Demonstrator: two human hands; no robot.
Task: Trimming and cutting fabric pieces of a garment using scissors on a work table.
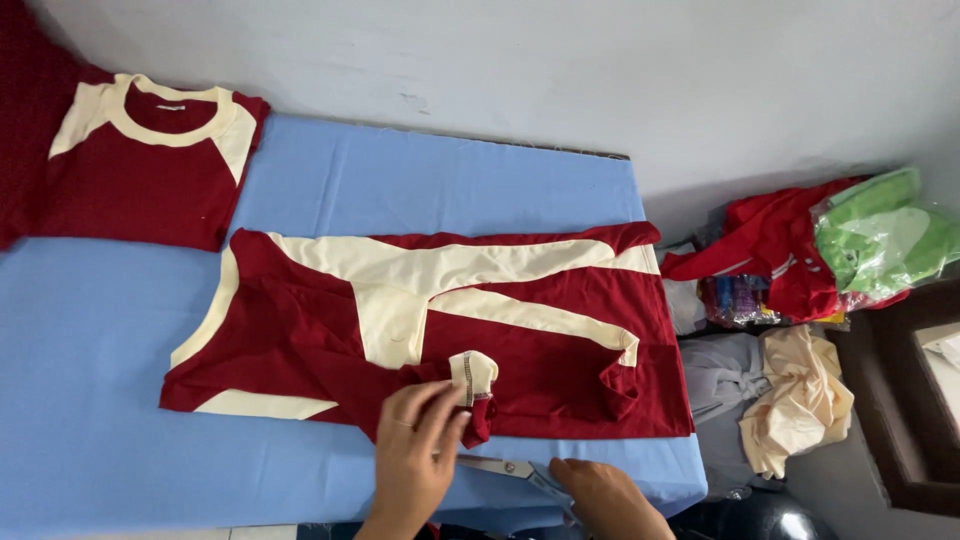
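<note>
A dark red shirt with cream panels (520, 340) lies spread on the blue-covered table (90, 360). My left hand (415, 455) pinches a folded red and cream cuff (473, 380) at the shirt's near edge. My right hand (600, 495) rests at the table's front edge, closed on the handle of a pair of scissors (505, 467), whose blades lie flat on the blue cloth and point left, under my left hand.
A folded red shirt with a cream collar (150, 160) lies at the table's far left. Right of the table sits a heap of garments: red cloth (770, 245), a green bag (880, 240), cream fabric (800, 400). A white wall stands behind.
</note>
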